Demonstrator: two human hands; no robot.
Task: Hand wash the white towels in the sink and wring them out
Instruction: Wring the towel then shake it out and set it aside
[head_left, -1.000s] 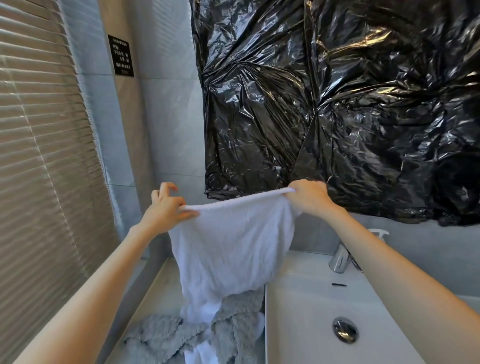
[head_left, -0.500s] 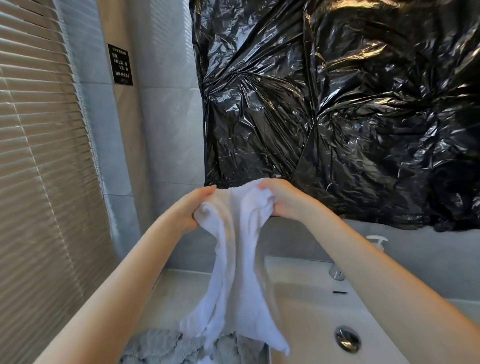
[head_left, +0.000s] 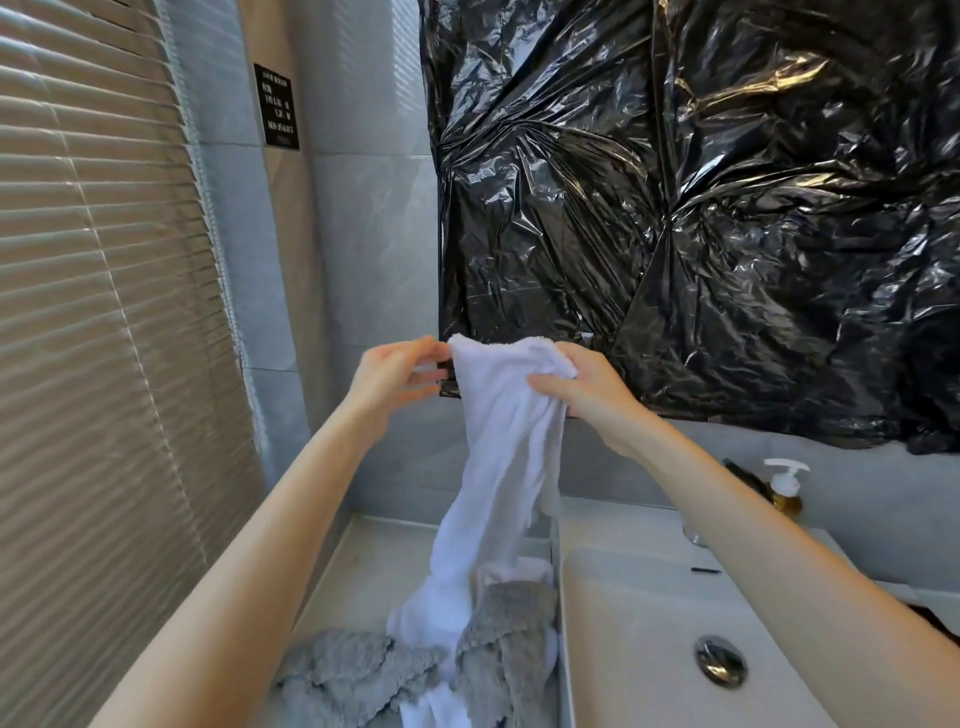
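Up front, my right hand (head_left: 582, 395) grips the bunched top of the towel (head_left: 498, 467), fingers curled over the cloth and thumb pressed along its front. My left hand (head_left: 395, 379) sits just left of that bunch with fingers loosely spread and slightly bent; the fingertips (head_left: 434, 345) come right up to the towel's upper left corner, though I cannot tell whether they actually touch it. Both hands are raised in front of the lower edge of the black plastic (head_left: 701, 218) that covers the wall behind them.

From my right hand the towel hangs down in a long, narrow, twisted drape, widening a little before its lower end lands on the grey cloth (head_left: 363, 680) heaped well below my left hand. More white fabric shows under and between the folds of that grey heap, which lies on the worktop (head_left: 384, 551) beside the sink.

Below my right forearm is the white sink (head_left: 639, 649), with its metal drain plug (head_left: 721, 661) in the basin floor. The towel hangs just left of the sink's rim, outside the basin. Beyond my right wrist, a pump bottle (head_left: 785, 483) stands by the back wall, with something dark and thin leaning just to its left that I cannot make out.

Off to the left of my left arm run the window blinds (head_left: 104, 312), and above that hand a small black sign (head_left: 276, 106) is fixed to the tiled wall; its lettering is too small to read.
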